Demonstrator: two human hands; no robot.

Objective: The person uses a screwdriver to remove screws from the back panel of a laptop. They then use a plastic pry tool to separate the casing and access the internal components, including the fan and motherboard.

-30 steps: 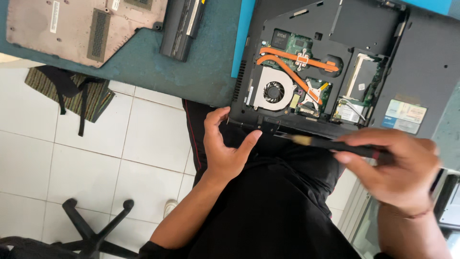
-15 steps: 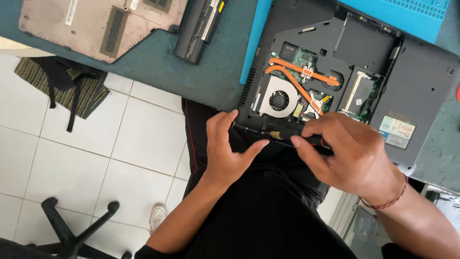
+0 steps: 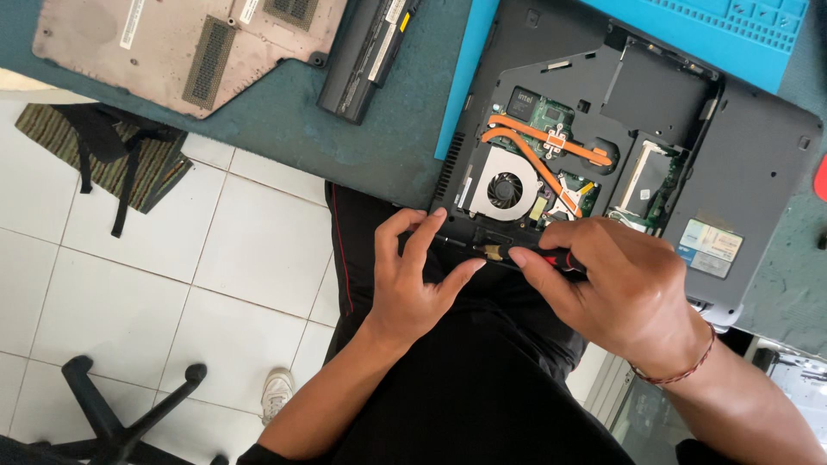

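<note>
Two hands at opened laptop (image 3: 620, 146) edge, left hand (image 3: 413, 284) fingers spread on it, right hand (image 3: 624, 288) pinching screwdriver (image 3: 525, 255), fan (image 3: 504, 185) just beyond.

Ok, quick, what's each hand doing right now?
Left hand: open, fingers resting on the laptop front edge.
Right hand: closed around a screwdriver.
</note>
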